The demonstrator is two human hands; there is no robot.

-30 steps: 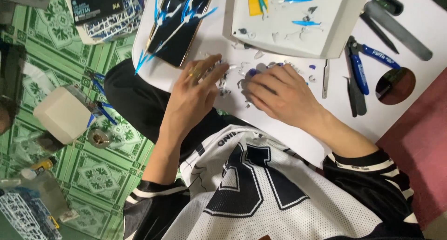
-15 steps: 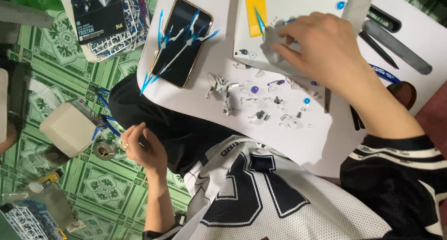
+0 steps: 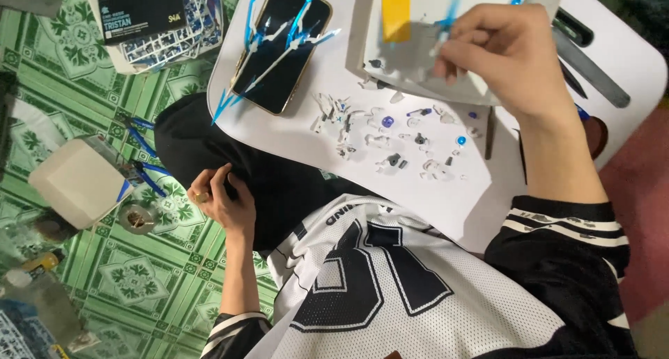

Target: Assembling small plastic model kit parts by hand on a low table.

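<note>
On the white paper sheet (image 3: 418, 66), at the far side of the white table (image 3: 306, 143), the right hand (image 3: 509, 59) has its fingertips pressed together around a thin blue plastic piece (image 3: 446, 21), a small pinch with the palm arched over the sheet. A yellow strip (image 3: 395, 10) lies on the sheet just left of that pinch. Nearer the body than the sheet, tiny white, grey and blue model parts (image 3: 390, 136) are scattered loose on the table. Left of the sheet a dark phone (image 3: 282, 49) carries long blue blade-like parts (image 3: 279, 38) laid across its screen. The left hand (image 3: 223, 202) is well apart from the sheet, off the table's edge, fingers curled against black cloth (image 3: 209, 143) on the knee; it seems to hold nothing.

Such a slim piece will likely bend or snap, so a light grip close to its base is wise, lifting straight up, the wrist kept clear of the loose parts below.
</note>
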